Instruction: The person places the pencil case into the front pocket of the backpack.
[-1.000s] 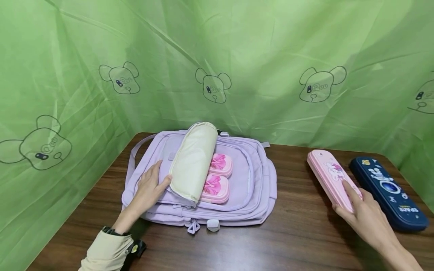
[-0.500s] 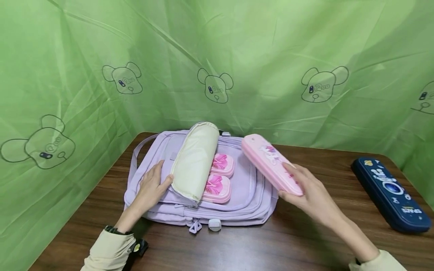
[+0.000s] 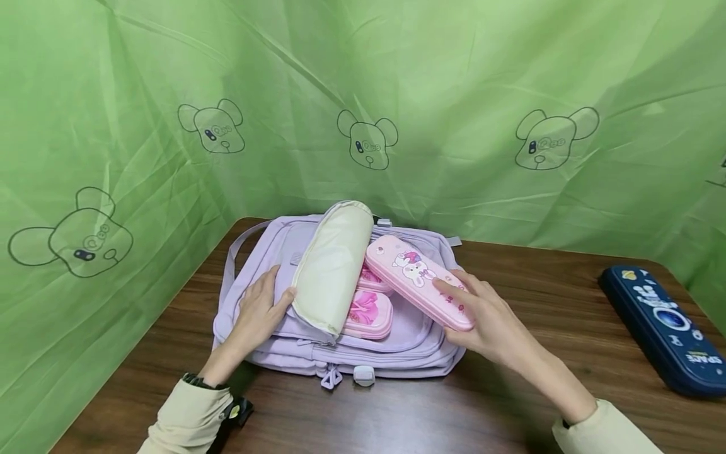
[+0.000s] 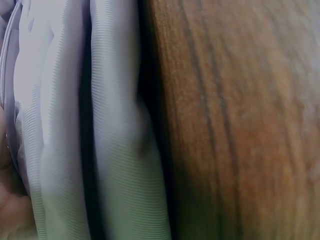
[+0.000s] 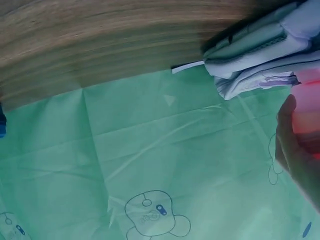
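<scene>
A lilac backpack (image 3: 405, 331) lies flat on the table, its cream-lined pocket flap (image 3: 334, 265) folded back. My left hand (image 3: 258, 315) rests on the bag with fingers spread and the thumb at the flap's edge. Two pink flower-print cases (image 3: 365, 312) stick out from under the flap. With my right hand (image 3: 490, 321) I grip one end of a pink bunny pencil case (image 3: 411, 274), thumb beneath and fingers on top. Its far end overlaps the upper flower-print case beside the flap. The right wrist view catches only part of the pink pencil case (image 5: 307, 100) at its edge.
A navy space pencil case (image 3: 663, 328) lies at the right of the brown wooden table (image 3: 533, 271). Green cloth (image 3: 442, 170) with bear drawings hangs behind and to the left. A strap clip (image 3: 364, 376) and a zip pull (image 3: 331, 378) sit at the bag's near side.
My right hand has lifted the pink bunny pencil case from beside the navy one and carried it left over the backpack, up to the flap. The left hand has stayed in place.
</scene>
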### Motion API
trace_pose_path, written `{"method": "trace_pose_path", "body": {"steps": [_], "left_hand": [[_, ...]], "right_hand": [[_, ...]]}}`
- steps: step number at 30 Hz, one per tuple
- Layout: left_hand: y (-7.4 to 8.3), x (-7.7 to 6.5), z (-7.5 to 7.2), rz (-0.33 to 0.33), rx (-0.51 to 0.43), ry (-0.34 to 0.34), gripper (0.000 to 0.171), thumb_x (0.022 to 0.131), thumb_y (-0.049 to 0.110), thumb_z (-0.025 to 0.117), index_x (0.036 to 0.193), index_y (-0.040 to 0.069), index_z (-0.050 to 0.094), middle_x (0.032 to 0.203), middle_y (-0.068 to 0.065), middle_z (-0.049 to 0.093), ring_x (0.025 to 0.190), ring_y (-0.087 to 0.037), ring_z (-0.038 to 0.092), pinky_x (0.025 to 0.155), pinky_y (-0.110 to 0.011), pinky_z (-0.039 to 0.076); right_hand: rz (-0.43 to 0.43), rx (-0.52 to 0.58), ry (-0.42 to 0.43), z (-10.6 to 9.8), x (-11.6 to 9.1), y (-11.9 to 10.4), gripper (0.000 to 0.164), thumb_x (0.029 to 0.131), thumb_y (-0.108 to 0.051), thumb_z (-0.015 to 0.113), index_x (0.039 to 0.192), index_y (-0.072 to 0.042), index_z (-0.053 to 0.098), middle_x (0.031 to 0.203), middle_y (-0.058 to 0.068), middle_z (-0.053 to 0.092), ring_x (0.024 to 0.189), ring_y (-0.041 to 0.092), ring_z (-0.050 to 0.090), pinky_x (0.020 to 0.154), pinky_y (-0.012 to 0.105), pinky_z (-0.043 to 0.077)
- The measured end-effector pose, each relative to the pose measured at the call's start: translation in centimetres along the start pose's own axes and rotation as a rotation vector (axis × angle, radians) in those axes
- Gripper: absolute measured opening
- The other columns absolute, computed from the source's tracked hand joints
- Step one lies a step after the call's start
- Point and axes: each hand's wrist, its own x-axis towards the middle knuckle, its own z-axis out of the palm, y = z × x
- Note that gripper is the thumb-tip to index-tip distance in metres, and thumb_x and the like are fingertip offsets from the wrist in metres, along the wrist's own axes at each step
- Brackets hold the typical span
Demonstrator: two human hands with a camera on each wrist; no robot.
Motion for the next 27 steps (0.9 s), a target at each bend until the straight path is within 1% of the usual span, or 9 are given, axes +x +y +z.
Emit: {"method": "trace_pose_path", "body": {"steps": [4,7,13,17,19,24,27], "left_hand": [[0.1,0.2,-0.2,0.004,-0.003,-0.008,0.066,0.097,0.039,0.043,0.144,-0.003,0.024,0.14,-0.032,0.03,0.127,-0.05,0.024,0.098,-0.065,0.016],[0.1,0.2,-0.5,0.01,-0.007,-0.022,0.065,0.098,0.039,0.041,0.144,-0.004,0.023,0.14,-0.033,0.029,0.127,-0.051,0.023,0.099,-0.065,0.015],[0.3,0.1,-0.4,0.008,-0.018,-0.038,0.065,0.098,0.039,0.039,0.144,-0.005,0.023,0.14,-0.033,0.029,0.126,-0.052,0.023,0.097,-0.066,0.015],[0.4,0.0,-0.1,-0.006,-0.016,-0.039,0.063,0.098,0.037,0.039,0.144,-0.004,0.024,0.14,-0.033,0.029,0.126,-0.052,0.023,0.097,-0.066,0.015],[0.5,0.0,-0.1,-0.02,-0.015,-0.05,0.063,0.099,0.038,0.038,0.144,-0.004,0.023,0.141,-0.033,0.028,0.127,-0.053,0.022,0.097,-0.067,0.015],[0.6,0.2,-0.4,-0.04,-0.022,-0.069,0.064,0.099,0.04,0.036,0.144,-0.003,0.022,0.141,-0.033,0.027,0.127,-0.053,0.02,0.096,-0.067,0.014],[0.6,0.2,-0.5,-0.042,-0.031,-0.073,0.066,0.099,0.042,0.034,0.145,-0.003,0.022,0.141,-0.032,0.027,0.127,-0.053,0.02,0.096,-0.067,0.013]], "right_hand": [[-0.027,0.036,-0.012,0.1,0.1,0.0,0.07,0.063,-0.011,0.075,0.13,-0.012,0.056,0.136,0.017,0.044,0.117,0.034,0.044,0.086,0.05,0.042],[-0.051,0.064,-0.016,0.4,0.0,0.1,0.07,0.061,-0.01,0.076,0.129,-0.011,0.057,0.135,0.015,0.045,0.117,0.032,0.045,0.087,0.047,0.041],[-0.045,0.067,-0.039,0.7,-0.7,-0.1,0.071,0.06,-0.014,0.078,0.128,-0.014,0.058,0.136,0.01,0.045,0.117,0.025,0.044,0.087,0.042,0.042],[-0.048,0.077,-0.048,0.7,-1.0,-0.4,0.07,0.06,-0.015,0.079,0.127,-0.015,0.06,0.135,0.011,0.045,0.118,0.026,0.044,0.087,0.043,0.042],[-0.059,0.072,-0.047,0.7,-1.1,-0.5,0.069,0.06,-0.015,0.079,0.126,-0.015,0.06,0.134,0.012,0.046,0.117,0.027,0.044,0.087,0.043,0.043],[-0.098,0.02,-0.054,0.3,-0.8,-1.2,0.067,0.062,-0.015,0.079,0.126,-0.014,0.061,0.133,0.014,0.047,0.117,0.03,0.046,0.088,0.045,0.044],[-0.105,-0.005,-0.085,-0.2,-0.6,-1.7,0.067,0.063,-0.016,0.079,0.127,-0.016,0.06,0.133,0.015,0.047,0.116,0.032,0.047,0.089,0.047,0.044]]}}
